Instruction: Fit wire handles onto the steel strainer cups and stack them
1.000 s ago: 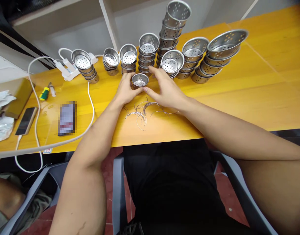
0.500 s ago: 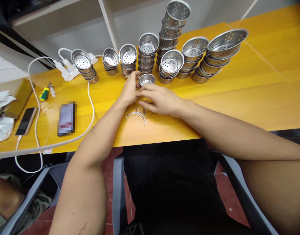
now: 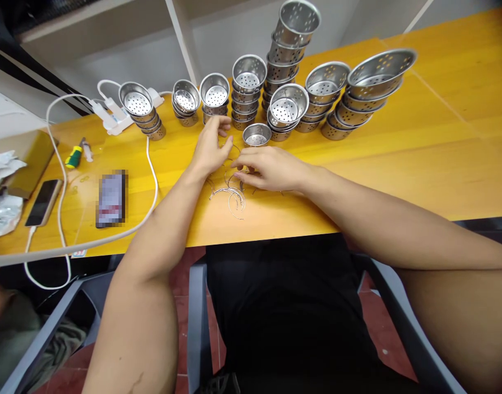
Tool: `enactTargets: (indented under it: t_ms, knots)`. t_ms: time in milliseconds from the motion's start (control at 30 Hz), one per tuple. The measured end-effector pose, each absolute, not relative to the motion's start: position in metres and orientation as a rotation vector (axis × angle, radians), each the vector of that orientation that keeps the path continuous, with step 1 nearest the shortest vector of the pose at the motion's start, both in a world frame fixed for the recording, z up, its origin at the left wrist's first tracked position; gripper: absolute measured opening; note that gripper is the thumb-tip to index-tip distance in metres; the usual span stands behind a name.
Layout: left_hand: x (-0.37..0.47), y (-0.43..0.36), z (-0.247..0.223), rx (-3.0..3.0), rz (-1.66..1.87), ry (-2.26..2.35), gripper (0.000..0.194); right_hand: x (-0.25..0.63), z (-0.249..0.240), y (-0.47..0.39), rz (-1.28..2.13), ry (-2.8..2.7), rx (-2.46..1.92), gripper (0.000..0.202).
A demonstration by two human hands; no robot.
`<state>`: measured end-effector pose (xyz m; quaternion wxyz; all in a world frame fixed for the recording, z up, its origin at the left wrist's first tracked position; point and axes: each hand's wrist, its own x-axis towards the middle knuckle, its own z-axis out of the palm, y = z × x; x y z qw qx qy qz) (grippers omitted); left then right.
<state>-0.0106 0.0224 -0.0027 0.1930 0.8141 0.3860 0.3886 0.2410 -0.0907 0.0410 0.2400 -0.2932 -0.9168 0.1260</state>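
Curved thin metal wires (image 3: 230,196) lie in a loose pile on the yellow table (image 3: 300,212) in front of my hands. My left hand (image 3: 213,145) is just behind and left of the pile, its fingers apart and nothing held. Over the right part of the wires is my right hand (image 3: 267,168), fingers bent downward; whether a wire is between the fingertips is too small to tell. A single perforated metal cup (image 3: 256,135) stands right behind my right hand, touched by neither palm.
Stacks of perforated cups line the back, the tallest (image 3: 287,54) behind the single cup and a leaning one (image 3: 349,109) to its right. At left are a phone (image 3: 111,198), another phone (image 3: 44,202), a screwdriver (image 3: 74,157), a white cable and a power strip (image 3: 118,120).
The single cup now sits slightly farther right. My left hand has moved left, away from the cup, with its fingers spread. My right hand has barely moved.
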Motion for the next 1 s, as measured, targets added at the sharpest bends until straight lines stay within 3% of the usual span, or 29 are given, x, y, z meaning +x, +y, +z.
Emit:
enactTargets:
  t_ms: [167, 367, 700, 900, 1000]
  knots:
    - [-0.033, 0.036, -0.001, 2.255, 1.148, 1.189, 0.044, 0.244, 0.043, -0.089, 0.319, -2.476, -0.862, 0.033]
    - [-0.053, 0.051, 0.002, 2.144, 1.433, 1.26, 0.076, 0.247, 0.039, -0.085, 0.341, -2.486, -0.931, 0.033]
    - [-0.037, 0.043, 0.003, 2.318, 1.256, 1.172, 0.091, 0.246, 0.031, -0.085, 0.381, -2.506, -0.881, 0.045]
    - [-0.033, 0.04, 0.004, 2.205, 1.262, 1.21, 0.09, 0.255, 0.083, -0.1, 0.151, -2.134, -0.823, 0.05]
    - [-0.041, 0.047, -0.002, 2.246, 1.35, 1.226, 0.087, 0.279, 0.128, -0.1, -0.047, -1.844, -0.886, 0.073]
